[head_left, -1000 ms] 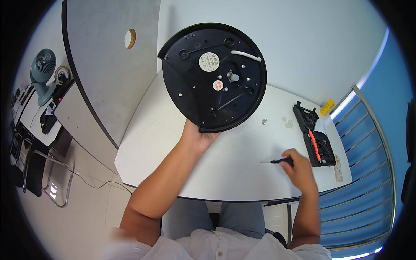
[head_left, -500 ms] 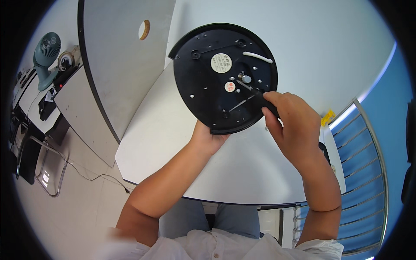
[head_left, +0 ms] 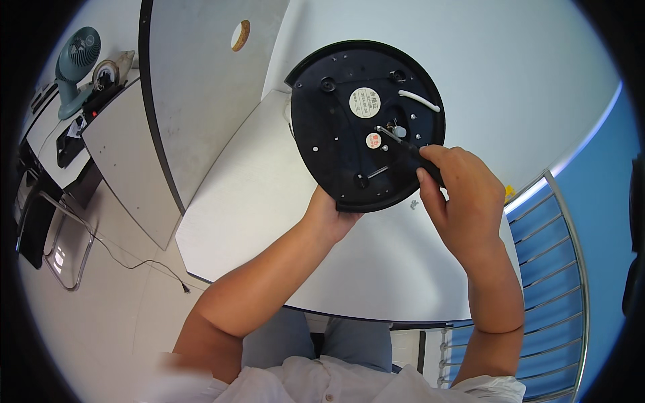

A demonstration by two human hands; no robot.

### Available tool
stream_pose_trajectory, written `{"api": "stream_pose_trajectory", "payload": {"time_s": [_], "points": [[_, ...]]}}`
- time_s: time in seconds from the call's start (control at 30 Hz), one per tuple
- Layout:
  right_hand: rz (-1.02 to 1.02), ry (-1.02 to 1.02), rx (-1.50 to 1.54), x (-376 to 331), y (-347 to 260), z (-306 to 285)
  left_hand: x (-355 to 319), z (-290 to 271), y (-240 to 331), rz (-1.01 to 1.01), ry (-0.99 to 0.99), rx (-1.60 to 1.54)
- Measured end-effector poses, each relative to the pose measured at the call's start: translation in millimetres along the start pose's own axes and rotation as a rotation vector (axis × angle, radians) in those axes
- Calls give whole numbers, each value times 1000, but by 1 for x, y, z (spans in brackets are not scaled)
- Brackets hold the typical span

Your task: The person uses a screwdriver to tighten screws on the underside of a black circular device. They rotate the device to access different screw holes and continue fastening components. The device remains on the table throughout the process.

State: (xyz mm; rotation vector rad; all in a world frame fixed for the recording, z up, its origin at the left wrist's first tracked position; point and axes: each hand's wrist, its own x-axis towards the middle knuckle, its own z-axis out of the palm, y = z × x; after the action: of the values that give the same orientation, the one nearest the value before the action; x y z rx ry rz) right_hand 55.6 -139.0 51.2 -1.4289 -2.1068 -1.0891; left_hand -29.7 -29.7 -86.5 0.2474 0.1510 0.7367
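A round black base plate (head_left: 329, 138) is tilted up over the table, its underside toward me. It has a flat cut on the left side, two round stickers and several small screws. My left hand (head_left: 332, 216) grips its lower edge from behind, with most fingers hidden by the plate. In my right hand (head_left: 467, 191) is a screwdriver (head_left: 415, 152) with a black handle, held between thumb and fingers. Its tip is at a small screw just above the smaller sticker, beside a silver metal post (head_left: 400, 132). A white tube (head_left: 420, 101) lies across the plate's upper right.
Beneath the plate stands a white table (head_left: 269, 201), with a few small metal pieces (head_left: 414, 204) on it. A grey partition (head_left: 201, 87) rises on the left. On the right are a metal railing (head_left: 583, 295) and a yellow object (head_left: 510, 193). A green fan (head_left: 78, 67) stands far left.
The screwdriver tip has shifted a little up and left across the plate, onto the small screw. The whole view has turned slightly, so plate and hands appear farther right.
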Motion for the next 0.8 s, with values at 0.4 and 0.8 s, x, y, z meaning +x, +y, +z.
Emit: {"api": "stream_pose_trajectory", "payload": {"time_s": [0.4,0.8], "points": [[15,-20,-9,-1,-3,-2,2,-4,-2,3,24,7],[35,-28,-33,-1,-6,-2,-2,-1,-2,18,7,37]]}}
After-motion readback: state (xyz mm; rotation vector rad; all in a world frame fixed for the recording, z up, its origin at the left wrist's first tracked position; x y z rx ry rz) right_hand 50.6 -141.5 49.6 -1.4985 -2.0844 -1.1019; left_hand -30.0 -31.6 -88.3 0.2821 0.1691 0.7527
